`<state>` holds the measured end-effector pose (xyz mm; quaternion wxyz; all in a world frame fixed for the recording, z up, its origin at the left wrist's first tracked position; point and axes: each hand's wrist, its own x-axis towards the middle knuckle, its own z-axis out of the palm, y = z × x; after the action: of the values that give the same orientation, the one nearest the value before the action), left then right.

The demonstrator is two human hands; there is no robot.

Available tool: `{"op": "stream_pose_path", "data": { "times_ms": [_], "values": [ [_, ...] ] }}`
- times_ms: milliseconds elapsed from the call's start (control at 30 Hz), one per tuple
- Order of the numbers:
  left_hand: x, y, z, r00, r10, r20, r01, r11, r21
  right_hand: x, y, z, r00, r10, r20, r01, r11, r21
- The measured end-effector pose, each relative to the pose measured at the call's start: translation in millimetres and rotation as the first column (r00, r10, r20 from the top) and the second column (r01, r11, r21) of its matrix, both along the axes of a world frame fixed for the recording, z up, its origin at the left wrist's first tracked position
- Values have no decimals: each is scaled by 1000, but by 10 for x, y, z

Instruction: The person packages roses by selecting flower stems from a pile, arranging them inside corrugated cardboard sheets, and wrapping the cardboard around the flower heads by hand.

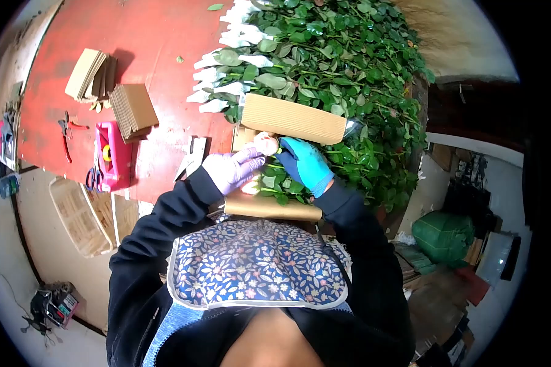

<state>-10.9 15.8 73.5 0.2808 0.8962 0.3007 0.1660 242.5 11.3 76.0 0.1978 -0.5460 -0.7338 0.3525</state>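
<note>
My left hand, in a thin lavender glove, has its fingers closed against a pale pink rose. Just below the bloom, my right hand in a blue glove grips the rose's stem; its fingertips are partly hidden. Both hands are between the raised sides of a corrugated cardboard wrap, whose near flap lies close to my apron. Another pale rose bloom rests inside the wrap beneath my left fingers, with green leaves to its right.
Leafy stems with white-sleeved heads pile up at the back right of the red table. Cardboard stacks, red-handled pliers, a pink tape dispenser, scissors and a stapler-like metal tool lie on the left.
</note>
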Motion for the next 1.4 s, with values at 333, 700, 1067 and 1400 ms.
{"op": "stream_pose_path", "data": {
  "times_ms": [333, 700, 1067, 1400],
  "values": [
    [106, -31, 16, 952, -37, -304, -15, 986, -166, -151, 23, 65, 947, -35, 320, -74, 943, 324],
    [51, -41, -217, 994, -52, -101, 36, 988, -153, -219, 86, -259, 786, -53, 616, -206, 917, 341],
    [167, 174, -246, 995, 92, -34, -94, 992, -81, -102, 87, -228, 834, 95, 543, -298, 906, 301],
    [179, 110, -159, 978, 182, 103, -167, 975, -146, -186, -35, 130, 798, 170, 579, -268, 960, 87]
  ]
}}
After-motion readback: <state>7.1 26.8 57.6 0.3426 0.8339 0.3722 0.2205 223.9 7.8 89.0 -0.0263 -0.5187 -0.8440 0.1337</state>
